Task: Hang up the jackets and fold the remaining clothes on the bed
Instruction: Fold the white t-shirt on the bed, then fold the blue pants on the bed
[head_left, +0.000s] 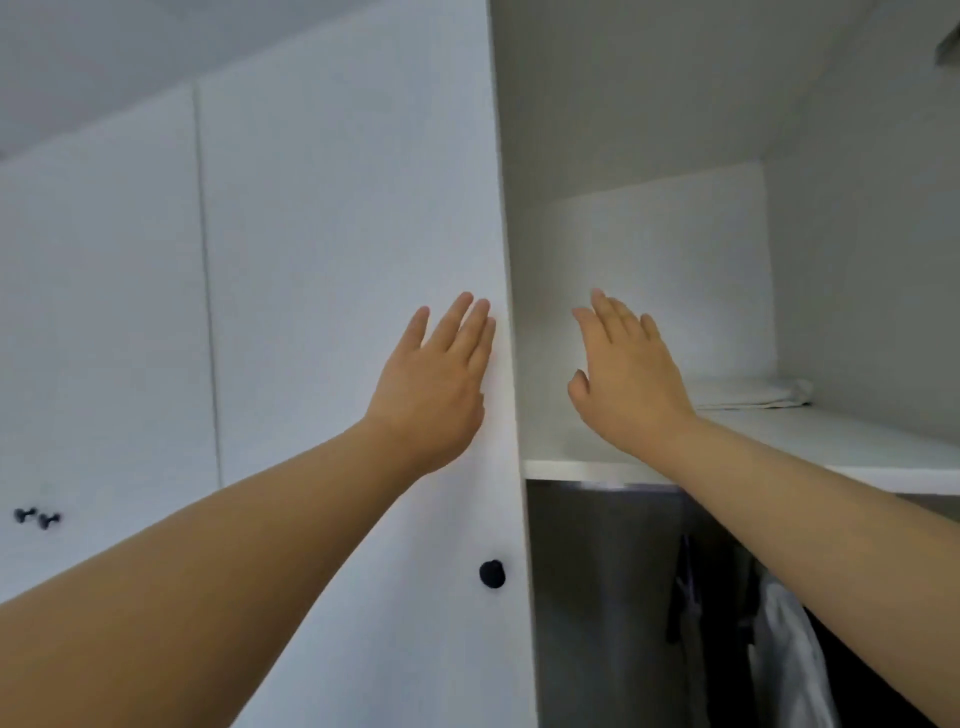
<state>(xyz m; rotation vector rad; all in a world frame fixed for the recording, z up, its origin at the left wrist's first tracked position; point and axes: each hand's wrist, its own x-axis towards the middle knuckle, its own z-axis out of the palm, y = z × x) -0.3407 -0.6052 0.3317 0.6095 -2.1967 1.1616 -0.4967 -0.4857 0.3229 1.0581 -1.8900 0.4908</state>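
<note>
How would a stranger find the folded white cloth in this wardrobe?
In the open wardrobe on the right, find the white shelf above the hanging clothes. The folded white cloth lies flat on it past the right hand, the only thing seen there.

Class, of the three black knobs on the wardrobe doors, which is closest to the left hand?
The lone knob below the left hand, on the door beside the open section; the other two sit paired far left.

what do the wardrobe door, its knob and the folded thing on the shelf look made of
Wardrobe door: probably laminated board, matt white, flat and seamless. Knob: dark, smooth, rounded; metal or plastic, cannot tell. Folded thing on the shelf: white fabric, soft layered edges.
</note>
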